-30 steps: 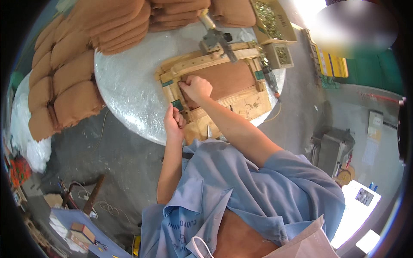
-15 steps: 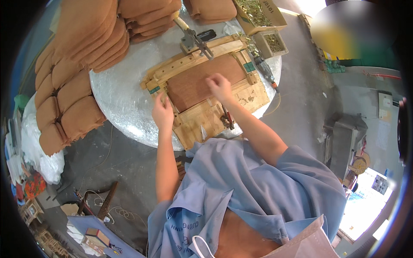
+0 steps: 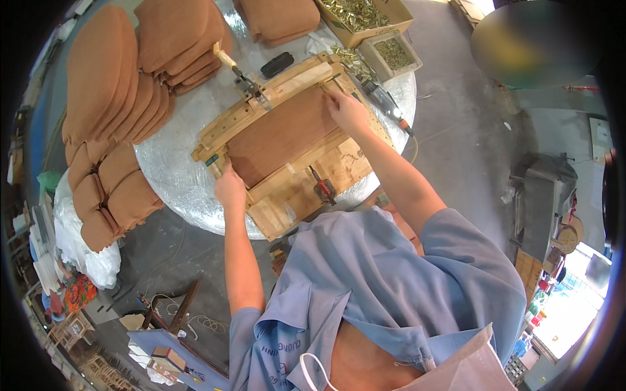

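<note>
A flat brown wooden panel [image 3: 280, 140] lies inside a light wooden jig [image 3: 280, 208] on the table. At the panel's left end is my left hand [image 3: 231, 189], its fingers bent over the edge beside the jig's side rail. My right hand [image 3: 349, 114] grips the panel's far right corner with fingers and thumb pinched together. A toggle clamp [image 3: 248, 88] with a yellowish handle sits on the jig's back rail, its arm lifted off the panel. Another clamp with red parts [image 3: 323, 187] is on the jig's near side.
Stacks of brown curved panels [image 3: 98, 78] stand at the left. A corded power tool [image 3: 388, 104] lies right of the jig, near a carton of brass-coloured fittings [image 3: 355, 16] and a small tray of fine hardware [image 3: 394, 55]. A black object [image 3: 277, 65] rests behind the jig. Plastic film [image 3: 176, 176] covers the round table.
My right hand has moved from above the panel's middle to its far right corner. My left hand has closed in on the panel's left end. The view has shifted slightly.
</note>
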The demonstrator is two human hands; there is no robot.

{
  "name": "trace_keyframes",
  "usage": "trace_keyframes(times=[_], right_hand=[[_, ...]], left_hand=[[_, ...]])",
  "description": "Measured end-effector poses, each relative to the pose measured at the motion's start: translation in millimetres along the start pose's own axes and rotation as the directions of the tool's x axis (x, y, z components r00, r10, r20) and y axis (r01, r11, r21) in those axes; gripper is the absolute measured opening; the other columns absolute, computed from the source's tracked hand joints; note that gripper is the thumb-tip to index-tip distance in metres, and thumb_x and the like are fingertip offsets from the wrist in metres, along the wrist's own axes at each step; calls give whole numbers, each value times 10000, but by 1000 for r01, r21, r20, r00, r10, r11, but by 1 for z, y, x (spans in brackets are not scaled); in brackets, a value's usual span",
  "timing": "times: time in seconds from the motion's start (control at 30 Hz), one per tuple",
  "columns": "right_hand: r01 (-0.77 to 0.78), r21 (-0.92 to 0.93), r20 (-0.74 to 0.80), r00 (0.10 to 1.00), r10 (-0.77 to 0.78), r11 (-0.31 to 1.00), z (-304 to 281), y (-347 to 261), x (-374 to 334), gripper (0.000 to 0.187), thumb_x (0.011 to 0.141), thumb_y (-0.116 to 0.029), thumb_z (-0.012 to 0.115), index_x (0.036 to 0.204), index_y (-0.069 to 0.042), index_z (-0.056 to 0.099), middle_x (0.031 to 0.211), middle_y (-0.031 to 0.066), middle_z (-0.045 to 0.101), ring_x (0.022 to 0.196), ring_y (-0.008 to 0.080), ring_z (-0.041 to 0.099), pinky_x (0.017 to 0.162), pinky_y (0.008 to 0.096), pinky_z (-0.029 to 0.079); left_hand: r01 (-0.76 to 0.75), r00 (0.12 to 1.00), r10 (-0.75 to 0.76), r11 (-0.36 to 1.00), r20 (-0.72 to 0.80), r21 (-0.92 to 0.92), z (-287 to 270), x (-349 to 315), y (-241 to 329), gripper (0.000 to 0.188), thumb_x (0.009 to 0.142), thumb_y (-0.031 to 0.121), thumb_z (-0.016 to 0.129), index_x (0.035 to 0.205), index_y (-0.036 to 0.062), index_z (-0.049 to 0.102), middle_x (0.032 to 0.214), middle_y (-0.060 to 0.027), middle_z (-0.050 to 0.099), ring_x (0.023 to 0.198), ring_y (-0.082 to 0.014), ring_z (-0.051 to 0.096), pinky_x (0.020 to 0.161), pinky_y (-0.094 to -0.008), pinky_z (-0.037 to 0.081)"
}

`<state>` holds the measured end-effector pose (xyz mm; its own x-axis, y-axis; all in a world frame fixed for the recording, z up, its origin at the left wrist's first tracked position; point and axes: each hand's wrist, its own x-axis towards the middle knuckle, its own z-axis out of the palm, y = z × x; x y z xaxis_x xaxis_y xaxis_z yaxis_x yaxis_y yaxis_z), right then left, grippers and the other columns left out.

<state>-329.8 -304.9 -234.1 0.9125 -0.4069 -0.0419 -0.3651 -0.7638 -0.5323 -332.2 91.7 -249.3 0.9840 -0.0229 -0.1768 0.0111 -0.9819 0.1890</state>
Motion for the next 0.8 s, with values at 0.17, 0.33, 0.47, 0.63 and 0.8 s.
trace_keyframes(times=[0.17,0.33,0.47,0.63,0.8], right_hand=[[0,-77,86,996,6,997,0,-1,10,326,1019,-338,597,1318,-282,714,1080,59,769,1013,323,741,858,461,597],[64,41,70,995,-66,997,1,15,16,314,1016,-354,581,1300,-295,700,1130,78,763,976,374,747,827,504,607],[63,60,106,992,-69,996,-4,15,16,326,1005,-350,598,1309,-276,690,1133,79,764,979,371,749,831,504,608],[49,149,108,992,-66,988,-6,11,17,338,978,-342,658,1298,-237,697,1108,98,763,976,348,747,848,476,597],[-91,525,7,995,103,846,-15,42,7,364,930,-263,748,1278,-166,706,1060,118,749,929,305,735,837,439,575]], left_hand=[[-10,995,4,998,-101,-60,8,-7,0,445,1074,218,499,1505,240,608,894,-221,765,849,-432,744,749,-543,589],[61,989,-66,997,-134,-40,5,-10,13,443,1069,201,512,1498,242,617,928,-215,771,869,-444,738,765,-543,581],[64,979,-86,990,-183,-127,-3,-13,26,413,1071,199,517,1458,184,659,962,-237,765,908,-467,723,787,-532,575],[-212,810,-58,898,-583,-385,13,-9,45,362,1088,210,566,1383,36,683,881,-161,772,758,-346,720,670,-461,544],[245,881,-419,6,220,-970,-20,-48,124,279,1099,272,618,1211,39,724,628,4,536,480,-80,426,450,-284,335]])
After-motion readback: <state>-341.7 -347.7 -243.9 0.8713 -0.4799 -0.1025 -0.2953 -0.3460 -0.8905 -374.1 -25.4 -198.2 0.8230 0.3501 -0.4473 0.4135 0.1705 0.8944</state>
